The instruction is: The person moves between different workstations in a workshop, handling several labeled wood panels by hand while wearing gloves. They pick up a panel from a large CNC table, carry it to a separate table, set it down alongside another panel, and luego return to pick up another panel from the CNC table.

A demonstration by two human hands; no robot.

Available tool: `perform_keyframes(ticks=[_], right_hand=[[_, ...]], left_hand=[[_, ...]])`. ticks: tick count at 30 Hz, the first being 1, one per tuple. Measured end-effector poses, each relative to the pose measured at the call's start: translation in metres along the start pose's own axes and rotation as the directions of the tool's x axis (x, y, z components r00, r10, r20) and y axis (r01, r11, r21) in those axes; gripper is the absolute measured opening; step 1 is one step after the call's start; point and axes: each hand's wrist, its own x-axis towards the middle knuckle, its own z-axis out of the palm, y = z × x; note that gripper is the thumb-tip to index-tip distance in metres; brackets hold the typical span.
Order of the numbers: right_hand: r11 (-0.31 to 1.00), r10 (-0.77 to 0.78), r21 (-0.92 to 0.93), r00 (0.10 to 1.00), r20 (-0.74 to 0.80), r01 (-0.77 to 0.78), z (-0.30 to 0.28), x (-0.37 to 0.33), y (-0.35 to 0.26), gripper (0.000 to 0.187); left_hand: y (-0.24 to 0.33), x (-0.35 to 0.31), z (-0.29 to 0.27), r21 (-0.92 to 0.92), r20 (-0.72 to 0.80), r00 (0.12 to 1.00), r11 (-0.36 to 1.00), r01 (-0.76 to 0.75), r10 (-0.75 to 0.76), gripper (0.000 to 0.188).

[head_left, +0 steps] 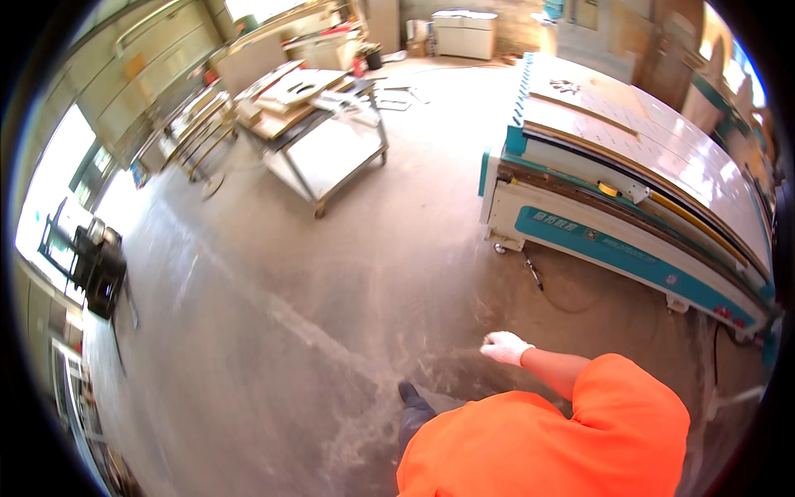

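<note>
Orange shirt (538,451) is seen at the lower edge. From its sleeve (633,402) the white-gloved right hand (505,348) is held out, loosely curled; no object is seen in it. The left hand is not shown and cannot be judged. Ahead on the right, well apart from the glove, a machine (613,243) is set; a trip could be caused by the tool (534,273) near its foot. Scuffed concrete (273,273) is spread around, with a loaded cart (331,166) and cabinet (464,38) placed beyond.
</note>
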Motion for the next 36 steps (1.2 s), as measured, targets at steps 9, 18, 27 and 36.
perform_keyframes(ticks=[9, 18, 27, 36], right_hand=[[0.83, 0.47, 0.396, 0.875, -0.118, -0.392, -0.054, 0.06, -0.021, 0.036], [0.811, 0.351, 0.557, 0.911, -0.219, -0.179, -0.205, 0.295, -0.099, 0.038], [0.923, 0.113, 0.361, 0.801, -0.587, 0.134, -0.515, 0.487, -0.166, 0.034], [0.843, 0.441, 0.537, 0.564, -0.698, 0.006, -0.691, 0.599, -0.119, 0.035]], left_hand=[[0.554, 0.216, -0.201, 0.237, -0.111, 0.733, 0.734, -0.636, 0.671, 0.022], [0.887, 0.249, -0.071, 0.339, 0.319, 0.67, 0.58, -0.741, 0.67, 0.047], [1.016, 0.338, 0.046, 0.556, 0.471, 0.851, 0.669, -0.492, 0.234, 0.044], [1.454, 0.444, 0.186, 0.416, 0.547, 0.757, 0.668, -0.617, 0.358, 0.026]])
